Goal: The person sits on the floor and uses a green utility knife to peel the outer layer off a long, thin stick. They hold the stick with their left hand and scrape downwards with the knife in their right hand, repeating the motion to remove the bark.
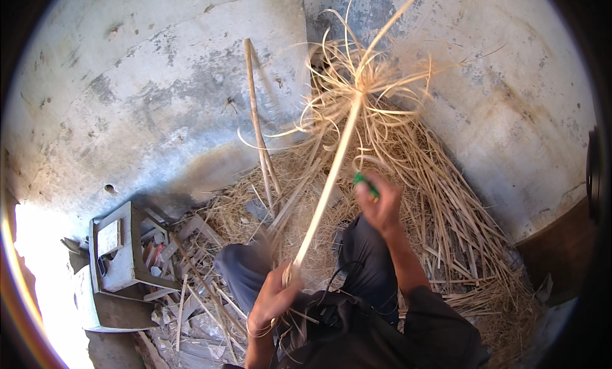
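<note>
We see the left hand (277, 295) closed round a pale stick (329, 184), which slants up and away from it — ahead to its right, the right hand (383, 206) grips a blurred green object (366, 183). Beyond both hands, curled shavings (347, 82) fringe the stick.

A rough workshop corner, it seems: stained plaster walls (210, 82) with flaking paint close round a big heap of long split strips (446, 203), fine shavings (233, 206) strewn thickly beside it

Flr (197, 348) covered w/ pale shavings (239, 206), long strips (440, 203) & scraps (203, 227)
</note>
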`<state>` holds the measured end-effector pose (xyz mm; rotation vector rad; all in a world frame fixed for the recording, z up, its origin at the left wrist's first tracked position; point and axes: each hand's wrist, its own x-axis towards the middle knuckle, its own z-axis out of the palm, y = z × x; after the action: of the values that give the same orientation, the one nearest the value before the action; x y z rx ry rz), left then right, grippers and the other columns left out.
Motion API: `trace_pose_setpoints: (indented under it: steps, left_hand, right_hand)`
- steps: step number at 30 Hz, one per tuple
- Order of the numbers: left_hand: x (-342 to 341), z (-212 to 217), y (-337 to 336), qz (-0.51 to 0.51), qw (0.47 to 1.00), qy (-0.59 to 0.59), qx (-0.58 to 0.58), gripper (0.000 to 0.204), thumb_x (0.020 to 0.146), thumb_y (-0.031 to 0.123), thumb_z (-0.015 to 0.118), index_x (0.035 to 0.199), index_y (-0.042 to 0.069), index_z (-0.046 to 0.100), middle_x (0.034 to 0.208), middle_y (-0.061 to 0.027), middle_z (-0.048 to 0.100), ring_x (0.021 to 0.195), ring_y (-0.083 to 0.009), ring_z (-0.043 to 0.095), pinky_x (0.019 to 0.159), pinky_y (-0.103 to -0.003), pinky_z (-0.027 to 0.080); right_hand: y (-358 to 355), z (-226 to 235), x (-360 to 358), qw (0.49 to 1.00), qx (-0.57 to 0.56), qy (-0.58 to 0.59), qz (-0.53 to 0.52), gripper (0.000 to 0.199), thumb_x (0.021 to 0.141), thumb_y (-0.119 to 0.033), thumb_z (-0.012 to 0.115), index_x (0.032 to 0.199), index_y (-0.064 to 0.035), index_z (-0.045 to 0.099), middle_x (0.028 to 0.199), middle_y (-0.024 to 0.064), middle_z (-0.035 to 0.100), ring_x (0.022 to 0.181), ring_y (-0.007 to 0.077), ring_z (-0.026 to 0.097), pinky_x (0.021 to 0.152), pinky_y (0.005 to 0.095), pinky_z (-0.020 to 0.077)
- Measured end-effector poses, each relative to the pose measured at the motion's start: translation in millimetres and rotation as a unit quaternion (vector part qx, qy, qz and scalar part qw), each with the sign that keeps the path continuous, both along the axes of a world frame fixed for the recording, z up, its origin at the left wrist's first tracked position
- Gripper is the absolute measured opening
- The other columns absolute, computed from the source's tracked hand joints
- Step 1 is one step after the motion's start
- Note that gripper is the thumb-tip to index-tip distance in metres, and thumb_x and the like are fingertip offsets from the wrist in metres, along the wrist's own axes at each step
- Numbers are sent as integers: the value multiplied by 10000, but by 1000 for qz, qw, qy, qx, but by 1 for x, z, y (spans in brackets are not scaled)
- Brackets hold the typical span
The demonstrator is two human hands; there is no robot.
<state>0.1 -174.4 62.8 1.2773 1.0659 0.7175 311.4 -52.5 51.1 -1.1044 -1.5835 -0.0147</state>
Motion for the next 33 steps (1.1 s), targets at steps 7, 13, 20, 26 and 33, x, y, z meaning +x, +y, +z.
trace_pose_setpoints:
  steps: [7, 13, 20, 26, 33]
  left_hand:
    - [2, -5, -1, 47, 997, -41, -37, 105, 920, 101, 670, 970, 34, 606, 729, 12, 552, 645, -95, 503, 582, -306, 399]
    - [13, 13, 16, 23, 975, -190, -112, 124, 878, 48, 610, 973, 58, 530, 671, 23, 473, 474, -66, 392, 410, -260, 290]
    - [17, 18, 20, 22, 975, -193, -109, 130, 895, 68, 621, 944, 75, 500, 640, 32, 433, 465, -63, 357, 406, -259, 274]
    - [9, 10, 20, -13, 959, -239, -152, 142, 898, 71, 621, 926, 89, 483, 634, 49, 401, 465, -53, 341, 413, -244, 257]
    - [8, 13, 19, -21, 949, -256, -185, 150, 892, 80, 622, 918, 94, 474, 632, 56, 389, 464, -44, 325, 416, -240, 249]
  right_hand:
    - [-21, 9, -5, 994, 3, -2, 112, 276, 1000, -310, 761, 1084, -51, 805, 890, 54, 817, 713, 164, 785, 601, 309, 610]
    - [-55, -5, -59, 978, 2, -90, 189, 319, 935, -371, 803, 1023, -64, 791, 852, 64, 796, 651, 238, 761, 580, 359, 596]
    - [-58, -8, -68, 980, 1, -103, 170, 317, 935, -390, 811, 1036, -90, 804, 799, 28, 769, 602, 215, 722, 554, 341, 563]
    - [-57, 5, -63, 977, 40, -157, 141, 297, 801, -315, 892, 1033, -145, 817, 725, -25, 709, 527, 172, 649, 509, 313, 508]
    - [-49, 3, -58, 977, 58, -158, 131, 317, 948, -438, 792, 1002, -128, 828, 682, -11, 690, 516, 167, 623, 499, 318, 482]
